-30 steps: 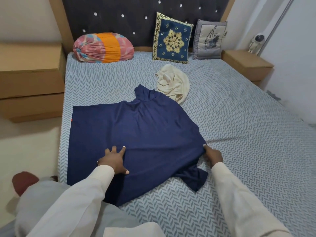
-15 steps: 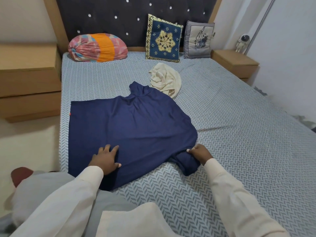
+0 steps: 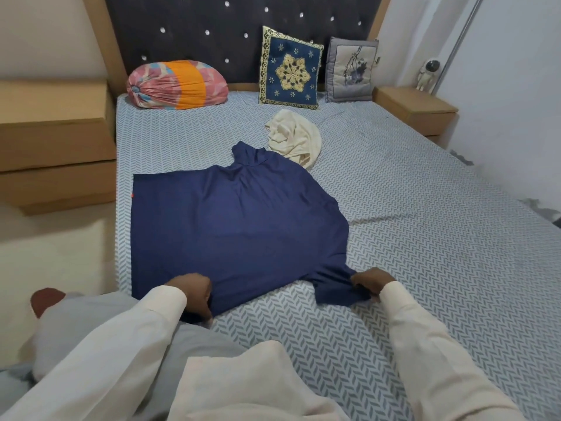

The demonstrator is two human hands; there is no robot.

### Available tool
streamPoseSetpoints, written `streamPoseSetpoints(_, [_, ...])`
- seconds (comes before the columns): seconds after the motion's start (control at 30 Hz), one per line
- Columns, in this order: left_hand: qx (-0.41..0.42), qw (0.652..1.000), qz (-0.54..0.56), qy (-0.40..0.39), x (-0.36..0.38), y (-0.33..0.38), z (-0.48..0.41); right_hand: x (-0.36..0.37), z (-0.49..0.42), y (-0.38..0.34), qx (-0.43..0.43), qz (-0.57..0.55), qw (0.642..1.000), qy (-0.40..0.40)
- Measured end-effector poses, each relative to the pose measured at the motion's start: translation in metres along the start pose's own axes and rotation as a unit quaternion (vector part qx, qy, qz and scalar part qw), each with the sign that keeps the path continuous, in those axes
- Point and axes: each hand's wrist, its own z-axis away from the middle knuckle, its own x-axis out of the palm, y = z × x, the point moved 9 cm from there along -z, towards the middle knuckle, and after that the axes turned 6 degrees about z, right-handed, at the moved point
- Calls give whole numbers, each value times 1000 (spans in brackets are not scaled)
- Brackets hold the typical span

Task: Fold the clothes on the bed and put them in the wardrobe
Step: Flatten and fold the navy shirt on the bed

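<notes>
Sleeves of cream cloth fill the bottom of the view, one on each arm, and between them lies a bunched grey garment (image 3: 100, 335) at the near left corner of the bed (image 3: 425, 238). A dark red rounded thing (image 3: 45, 299) pokes out at its left edge; what it is cannot be told.

Just beyond the left cuff, the left hand (image 3: 194, 294) is curled closed over the near hem of the navy shirt (image 3: 236, 226), fingers tucked under the cloth edge. The right hand (image 3: 368, 282) sits at the shirt's near right corner, its fingers pinched together on the short sleeve that trails onto the sheet.

The navy shirt lies spread flat on the grey-and-white chevron sheet, toward the left side of the bed, its high collar pointing away toward the headboard (image 3: 236, 34) and a small red tag showing on its left edge. Just past the collar, to its right, a crumpled cream garment (image 3: 296, 139) rests in a heap, its edge touching or nearly touching the navy cloth.

Farther off, against the dark studded headboard, a pink and orange bolster (image 3: 177, 85) lies at left, a blue and gold cushion (image 3: 290, 69) stands upright at centre, and a grey embroidered cushion (image 3: 352, 69) leans beside it. Wooden side units flank the bed; on the right bedside unit (image 3: 416, 106) stands a small white astronaut figure (image 3: 428, 74).
</notes>
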Motion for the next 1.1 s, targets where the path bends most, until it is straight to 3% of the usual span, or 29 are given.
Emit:
streamPoseSetpoints(0.13, [-27, 998, -40, -26, 7, -2, 11, -10, 5, 11, 47, 73, 995, 59])
streamPoseSetpoints(0.23, [-46, 995, -65, -52, 14, -4, 18, -15, 13, -19, 12, 60, 990, 128])
streamPoseSetpoints(0.37, [-64, 995, -70, -43, 17, -12, 24, 4, 16, -53, -28, 62, 994, 88])
streamPoseSetpoints(0.47, [-71, 996, -47, -36, 16, -18, 26, 13, 14, -51, -3, 90, 993, 78])
streamPoseSetpoints(0.6, [-84, 992, 75, 62, -4, -38, 22, 1, 18, -83, -35, 136, 976, 166])
streamPoseSetpoints(0.7, [-84, 968, 144, 189, -32, -58, 17, -7, 24, -124, -83, 147, 958, 234])
streamPoseSetpoints(0.8, [-86, 944, 176, 267, -57, -79, 6, -6, 23, -167, -110, 177, 946, 250])
streamPoseSetpoints(0.93, [-107, 935, 182, 286, -78, -107, -19, 10, 6, -234, -163, 208, 936, 230])
streamPoseSetpoints(1.1, [-113, 944, 164, 263, -100, -138, -56, 41, -8, -330, -295, 189, 922, 163])
